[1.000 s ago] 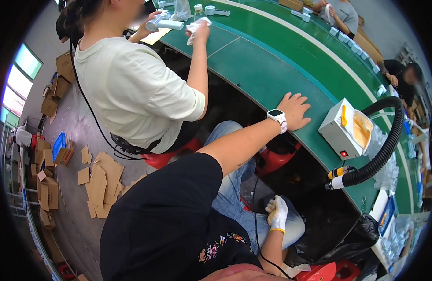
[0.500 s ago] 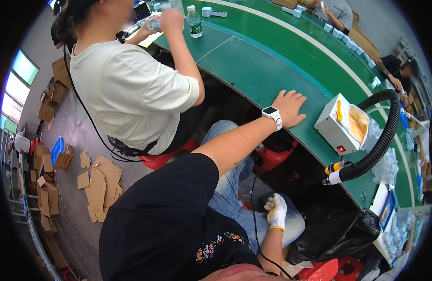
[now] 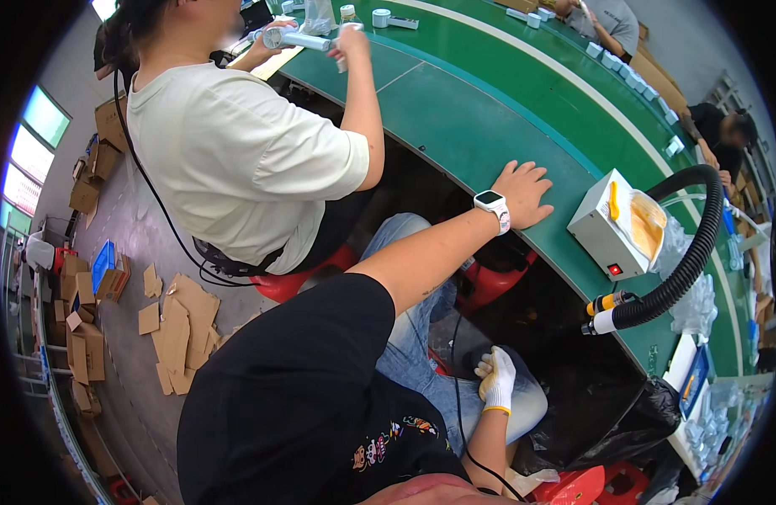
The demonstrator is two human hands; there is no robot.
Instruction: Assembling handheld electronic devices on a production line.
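My left hand, bare and with a white watch on the wrist, lies flat on the green worktable near its edge. Its fingers are spread and it holds nothing. In a white knitted glove with a yellow cuff, my right hand rests on my jeans-covered leg. Those fingers are curled into a fist, and nothing shows in them. Right of my left hand stands a white box-shaped device with a lit red switch, a yellow piece and an amber pad on it.
A black ribbed hose arches beside the device. At left a seated co-worker holds a pale blue tube-shaped part. A green conveyor curves behind the table. Flattened cardboard lies on the floor; a black bag hangs at right.
The co-worker's right hand has moved right, and the pale blue part now shows lengthwise between their hands. My own hands have stayed where they were.
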